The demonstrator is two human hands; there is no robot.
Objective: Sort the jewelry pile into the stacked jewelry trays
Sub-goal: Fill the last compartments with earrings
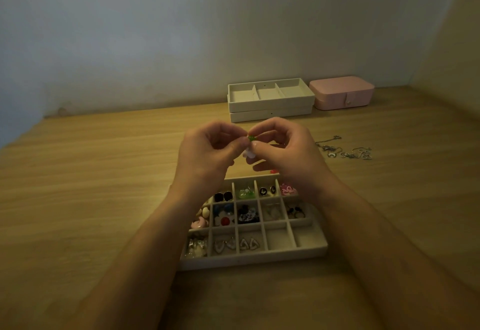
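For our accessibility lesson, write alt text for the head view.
The left hand and right hand pinch a green jewelry piece above a divided tray holding earrings on a table. Stacked trays, a pink box and silver chains lie beyond.

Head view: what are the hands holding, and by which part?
The left hand and right hand together pinch a small green piece at their fingertips; a pale part hangs below. Where on it each grips is too small to tell.

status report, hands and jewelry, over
Left hand and right hand pinch a small green piece near the divided tray. Silver chains lie unsorted at right. Nothing in the way.
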